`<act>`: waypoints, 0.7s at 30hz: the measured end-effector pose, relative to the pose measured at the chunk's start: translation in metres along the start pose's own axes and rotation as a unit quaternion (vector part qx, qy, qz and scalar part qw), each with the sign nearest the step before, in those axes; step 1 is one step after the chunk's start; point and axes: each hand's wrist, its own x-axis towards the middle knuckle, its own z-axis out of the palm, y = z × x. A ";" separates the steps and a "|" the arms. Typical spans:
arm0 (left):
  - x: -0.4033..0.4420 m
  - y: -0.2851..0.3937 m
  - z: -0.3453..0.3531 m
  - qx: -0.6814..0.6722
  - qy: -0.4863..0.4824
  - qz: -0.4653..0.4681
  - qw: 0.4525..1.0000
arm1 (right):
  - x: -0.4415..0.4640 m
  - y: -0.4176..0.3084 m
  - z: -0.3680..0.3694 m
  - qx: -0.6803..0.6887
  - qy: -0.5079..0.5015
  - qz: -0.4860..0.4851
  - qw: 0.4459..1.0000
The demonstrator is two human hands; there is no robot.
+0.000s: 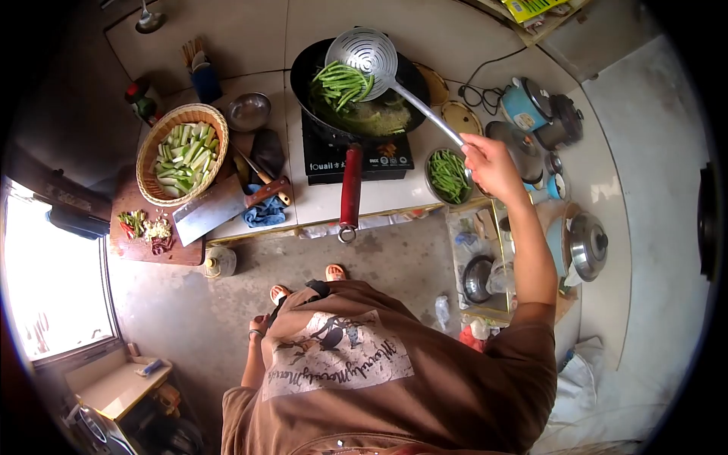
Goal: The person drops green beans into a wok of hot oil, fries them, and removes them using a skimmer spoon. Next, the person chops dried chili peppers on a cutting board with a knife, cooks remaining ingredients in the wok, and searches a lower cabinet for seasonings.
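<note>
My right hand [489,165] is closed around the handle of a metal skimmer [383,67]. The skimmer's slotted head is over the black wok [303,80], and green beans [339,85] lie against its left edge. Bubbling liquid shows in the lower right of the wok. The wok sits on a black induction cooker [322,155], its red handle [351,186] pointing toward me. Close to my right forearm stands a metal bowl of green beans [449,176]. Down beside my body hangs my left hand [260,324]; its fingers are too small and shaded to make out.
A basket of cut vegetable strips [184,155] stands left. A cleaver [216,211] lies by the cutting board [182,252], which bears chopped ingredients. A blue cloth [265,212] lies near the counter edge. Pots and a blue cooker [522,105] stand right.
</note>
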 end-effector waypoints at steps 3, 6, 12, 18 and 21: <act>0.003 -0.002 0.004 0.016 0.001 0.001 1.000 | 0.000 0.002 0.007 -0.104 0.039 -0.081 0.991; 0.000 -0.004 0.009 -0.042 0.001 0.001 0.999 | -0.003 -0.002 0.009 -0.203 0.079 -0.186 0.958; -0.012 0.005 0.007 -0.002 -0.002 -0.006 1.000 | -0.028 -0.036 0.011 -0.299 0.097 -0.197 0.929; 0.021 -0.049 0.037 -0.017 -0.004 -0.006 1.000 | -0.033 -0.028 0.018 -0.341 0.050 -0.230 0.910; 0.009 -0.026 0.027 -0.049 0.005 -0.012 0.999 | -0.024 -0.013 0.020 -0.396 0.067 -0.263 0.877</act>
